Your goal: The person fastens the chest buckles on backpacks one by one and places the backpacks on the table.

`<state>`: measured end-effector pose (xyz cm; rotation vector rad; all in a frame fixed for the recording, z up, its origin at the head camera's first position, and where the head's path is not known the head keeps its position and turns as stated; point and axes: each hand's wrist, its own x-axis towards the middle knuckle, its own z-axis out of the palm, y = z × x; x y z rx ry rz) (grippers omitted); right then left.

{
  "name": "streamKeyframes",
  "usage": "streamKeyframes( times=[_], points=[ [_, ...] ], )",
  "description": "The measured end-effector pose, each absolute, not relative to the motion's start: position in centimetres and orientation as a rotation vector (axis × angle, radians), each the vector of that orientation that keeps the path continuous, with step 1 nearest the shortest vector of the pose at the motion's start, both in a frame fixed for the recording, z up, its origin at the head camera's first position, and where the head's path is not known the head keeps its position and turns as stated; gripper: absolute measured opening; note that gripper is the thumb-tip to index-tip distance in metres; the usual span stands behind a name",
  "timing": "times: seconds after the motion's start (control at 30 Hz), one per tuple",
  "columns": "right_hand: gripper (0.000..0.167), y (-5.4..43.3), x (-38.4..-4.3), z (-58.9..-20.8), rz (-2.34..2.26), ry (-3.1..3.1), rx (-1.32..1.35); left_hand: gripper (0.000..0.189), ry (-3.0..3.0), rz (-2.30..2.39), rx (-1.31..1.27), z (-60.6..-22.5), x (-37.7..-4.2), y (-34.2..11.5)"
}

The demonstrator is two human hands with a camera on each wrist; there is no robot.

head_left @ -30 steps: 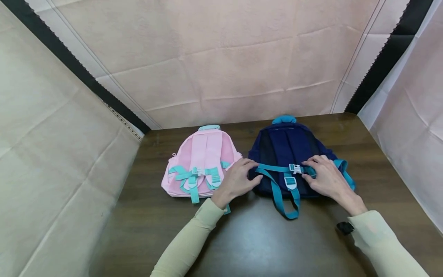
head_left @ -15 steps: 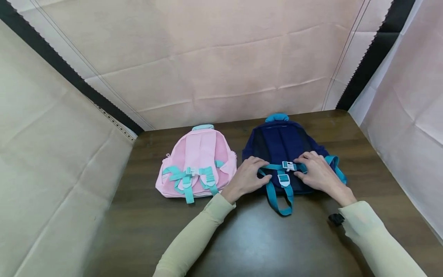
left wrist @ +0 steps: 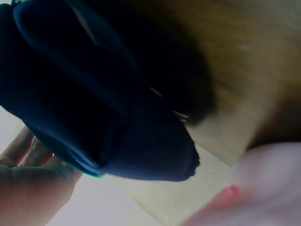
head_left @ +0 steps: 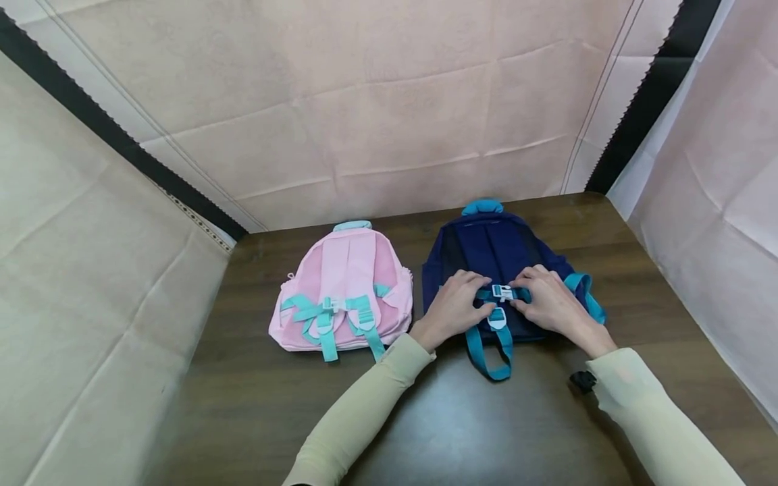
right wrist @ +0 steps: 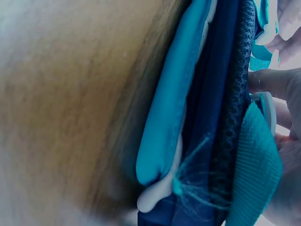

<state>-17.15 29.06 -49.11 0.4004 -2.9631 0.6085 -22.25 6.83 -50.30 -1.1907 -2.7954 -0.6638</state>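
A navy backpack (head_left: 446, 256) lies straps-up on the table, a teal strap (head_left: 484, 295) running across it through a white buckle (head_left: 502, 292). My left hand (head_left: 452, 307) pinches this strap just left of the buckle, thumb and fingers closing from both sides. On the buckle's other side, my right hand (head_left: 550, 304) pinches the strap's right part. Below hangs a teal shoulder-strap loop (head_left: 501, 372) with a white adjuster (head_left: 497, 318). The left wrist view shows the bag's navy side and part of my left hand (left wrist: 37, 188); the strap grip is hidden there.
A pink backpack (head_left: 395, 266) with mint straps lies left of the navy one, close to my left forearm. Both bags are near the back edge of the brown table (head_left: 243, 385). Pale fabric walls (head_left: 377, 121) enclose the back and sides.
My left hand has slid right along the strap, closer to the buckle. My right hand still pinches the strap beside the buckle. The head view has shifted slightly.
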Motion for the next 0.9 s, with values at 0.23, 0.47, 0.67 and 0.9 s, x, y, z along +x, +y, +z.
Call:
streamKeyframes(
  times=[0.23,0.47,0.67,0.9],
  points=[
    [0.029,29.0,-17.2,-49.1,0.611,-2.966,0.413,0.048,-2.809,-0.543,-1.202,-49.0,-21.7,8.1],
    [0.028,29.1,-17.2,-49.0,0.606,-2.964,0.425,0.042,-2.78,-0.51,-1.197,-49.3,-21.9,8.8],
    [0.028,29.3,-17.3,-48.9,0.62,-2.973,0.432,0.036,-2.763,-0.521,-1.199,-49.6,-22.1,8.8],
    [0.024,29.5,-17.3,-48.8,0.711,-2.955,0.42,0.034,-2.796,-0.625,-1.161,-49.7,-22.1,8.5]
  ],
)
